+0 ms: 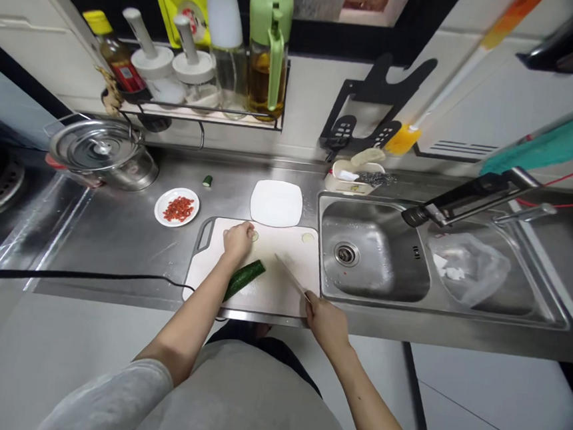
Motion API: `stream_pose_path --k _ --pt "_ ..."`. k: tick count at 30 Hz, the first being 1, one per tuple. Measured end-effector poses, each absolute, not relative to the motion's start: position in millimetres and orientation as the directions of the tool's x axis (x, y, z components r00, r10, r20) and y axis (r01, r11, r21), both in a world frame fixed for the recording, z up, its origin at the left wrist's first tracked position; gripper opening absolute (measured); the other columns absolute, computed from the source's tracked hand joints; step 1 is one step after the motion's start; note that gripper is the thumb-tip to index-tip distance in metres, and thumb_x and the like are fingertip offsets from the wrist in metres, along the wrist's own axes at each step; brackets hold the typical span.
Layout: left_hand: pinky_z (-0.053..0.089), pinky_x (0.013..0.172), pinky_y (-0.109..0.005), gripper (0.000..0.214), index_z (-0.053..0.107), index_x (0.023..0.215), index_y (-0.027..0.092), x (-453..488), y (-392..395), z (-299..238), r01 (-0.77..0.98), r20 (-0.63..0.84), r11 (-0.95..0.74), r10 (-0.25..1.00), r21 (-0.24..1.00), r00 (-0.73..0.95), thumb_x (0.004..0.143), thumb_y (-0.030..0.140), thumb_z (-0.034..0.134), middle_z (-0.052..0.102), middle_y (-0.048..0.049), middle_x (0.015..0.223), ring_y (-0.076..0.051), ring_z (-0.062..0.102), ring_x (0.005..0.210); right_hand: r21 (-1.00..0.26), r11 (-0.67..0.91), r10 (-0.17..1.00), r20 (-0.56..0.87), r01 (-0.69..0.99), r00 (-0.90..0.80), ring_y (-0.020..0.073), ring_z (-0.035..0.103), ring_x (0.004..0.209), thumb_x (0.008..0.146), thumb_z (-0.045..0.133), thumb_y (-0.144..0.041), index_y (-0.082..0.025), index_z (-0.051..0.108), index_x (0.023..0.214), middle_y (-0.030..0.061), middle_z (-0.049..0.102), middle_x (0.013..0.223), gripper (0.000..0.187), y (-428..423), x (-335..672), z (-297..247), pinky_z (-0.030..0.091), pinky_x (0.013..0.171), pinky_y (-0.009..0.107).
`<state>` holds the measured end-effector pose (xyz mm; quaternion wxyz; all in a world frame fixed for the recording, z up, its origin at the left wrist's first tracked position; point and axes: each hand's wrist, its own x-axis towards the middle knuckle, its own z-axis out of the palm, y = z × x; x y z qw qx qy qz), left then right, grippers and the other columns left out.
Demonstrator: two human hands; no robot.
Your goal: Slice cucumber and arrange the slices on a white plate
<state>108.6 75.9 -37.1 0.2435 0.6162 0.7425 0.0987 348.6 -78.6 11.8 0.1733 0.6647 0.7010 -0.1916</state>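
Observation:
My right hand is wrapped round the handle of a kitchen knife, whose blade points up and left over the cutting board. At the board's far side, my left hand has its fingers closed at a pale round cucumber slice, apparently pinching its edge. A dark green length of cucumber lies slanted on the board, partly behind my left forearm. Another thin slice rests near the board's far right corner. Just beyond the board sits a white square plate.
A small plate of chopped red pieces and a cucumber end lie left on the steel counter. Beyond stands a lidded pot. The sink is on the right, its tap overhead. Bottles fill a wall rack.

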Motion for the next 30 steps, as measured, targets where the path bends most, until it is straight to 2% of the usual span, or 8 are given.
stream_pose_path --k 6,13,19,21,22,25,30 --pt "0.036 0.089 -0.039 0.022 0.062 0.105 0.023 109 76 -43 0.902 -0.168 0.148 0.982 0.406 -0.086 0.085 0.026 0.052 0.068 -0.0081 0.104 -0.025 0.057 0.102 -0.048 0.042 0.866 -0.497 0.998 -0.060 0.0183 0.068 0.088 0.098 0.034 -0.028 -0.024 0.053 0.127 0.0076 0.072 0.099 0.035 -76 349 11 0.041 0.067 0.025" --pt "0.036 0.089 -0.042 0.020 0.069 0.084 0.023 108 72 -47 0.915 -0.114 0.131 0.989 0.381 -0.094 0.087 0.034 0.052 0.063 -0.0095 0.101 -0.028 0.053 0.103 -0.048 0.046 0.856 -0.513 0.998 -0.064 0.0176 0.068 0.086 0.099 0.034 -0.031 -0.025 0.055 0.123 0.0073 0.072 0.097 0.032 -73 345 14 0.040 0.067 0.024" --pt "0.044 0.084 -0.034 0.019 0.067 0.093 0.024 98 62 -43 0.773 -0.104 0.273 0.959 0.573 -0.262 0.087 0.031 0.051 0.063 -0.0050 0.098 -0.020 0.058 0.094 -0.037 0.028 0.862 -0.505 0.999 -0.043 0.0194 0.069 0.086 0.099 0.031 -0.029 -0.022 0.056 0.116 0.0074 0.072 0.093 0.031 -74 342 12 0.039 0.065 0.025" --pt "0.046 0.082 -0.032 0.022 0.066 0.098 0.022 95 48 -37 0.737 -0.060 0.253 0.959 0.627 -0.278 0.089 0.031 0.048 0.063 -0.0052 0.098 -0.018 0.059 0.089 -0.026 0.025 0.855 -0.517 0.999 -0.035 0.0202 0.069 0.084 0.100 0.030 -0.030 -0.021 0.055 0.115 0.0086 0.072 0.089 0.031 -73 340 12 0.039 0.065 0.026" --pt "0.047 0.082 -0.032 0.023 0.066 0.099 0.022 94 38 -34 0.738 -0.037 0.209 0.969 0.641 -0.243 0.089 0.032 0.047 0.064 -0.0054 0.098 -0.018 0.059 0.089 -0.018 0.025 0.852 -0.523 1.000 -0.030 0.0204 0.069 0.084 0.100 0.029 -0.030 -0.021 0.054 0.115 0.0090 0.072 0.087 0.031 -72 339 12 0.039 0.065 0.026" --pt "0.047 0.087 -0.034 0.026 0.068 0.099 0.023 92 5 -25 0.773 0.002 0.000 1.000 0.635 -0.002 0.091 0.034 0.046 0.065 -0.0057 0.099 -0.020 0.059 0.096 -0.012 0.019 0.849 -0.528 1.000 -0.022 0.0205 0.069 0.082 0.101 0.027 -0.033 -0.020 0.053 0.113 0.0094 0.072 0.087 0.031 -69 337 13 0.039 0.066 0.026" --pt "0.047 0.094 -0.035 0.032 0.067 0.111 0.025 86 -27 -29 0.776 0.025 -0.204 0.971 0.597 0.236 0.094 0.035 0.042 0.066 -0.0056 0.109 -0.019 0.059 0.103 -0.104 -0.009 0.823 -0.565 0.995 -0.051 0.0211 0.068 0.086 0.100 0.026 -0.033 -0.020 0.052 0.114 0.0106 0.071 0.092 0.032 -63 328 21 0.038 0.067 0.026"
